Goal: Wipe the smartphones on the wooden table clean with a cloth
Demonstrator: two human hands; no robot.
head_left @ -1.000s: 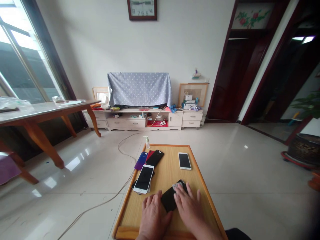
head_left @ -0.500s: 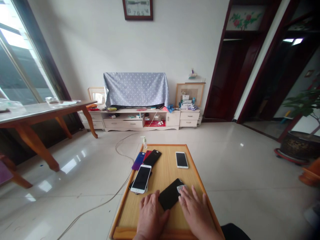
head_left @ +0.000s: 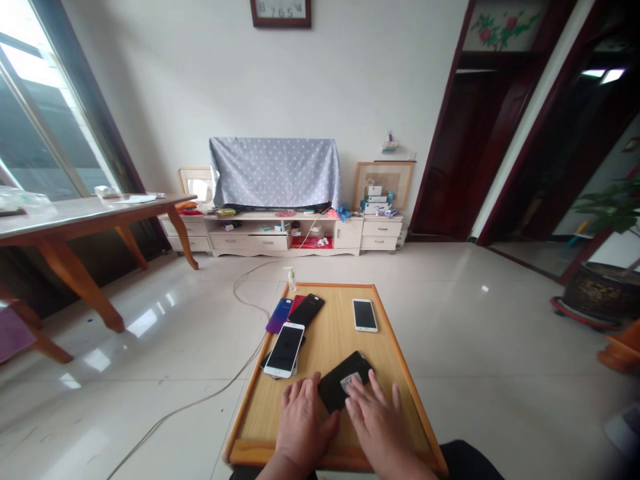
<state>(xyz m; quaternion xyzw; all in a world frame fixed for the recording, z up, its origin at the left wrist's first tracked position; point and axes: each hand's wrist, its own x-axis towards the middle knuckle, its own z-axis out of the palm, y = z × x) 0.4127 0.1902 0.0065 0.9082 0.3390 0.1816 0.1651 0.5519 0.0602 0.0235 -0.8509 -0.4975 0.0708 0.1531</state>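
Note:
A black smartphone point(head_left: 336, 393) lies slanted on the small wooden table in front of me. My left hand point(head_left: 303, 417) steadies its lower-left end, the index finger at one edge and the thumb at the near edge. With the fingertips of my right hand point(head_left: 377, 420) I press a small whitish wipe point(head_left: 351, 381), faintly printed, onto the middle of the phone. The other fingers of that hand spread out over the phone's right side. Part of the wipe is hidden beneath the fingertips.
Left of my hands, a white phone point(head_left: 285, 350) rests on other phones. Behind it lie a blue-purple phone point(head_left: 279, 316), a red phone point(head_left: 296, 305) and a black phone point(head_left: 307, 310). Another white phone point(head_left: 365, 315) lies right. A pump bottle point(head_left: 292, 280) stands beyond; a cable point(head_left: 200, 401) crosses the floor.
My right hand has slid left along the black smartphone, taking the wipe from its far right end to its middle. My left hand stays at the phone's edge. The view has tilted slightly down.

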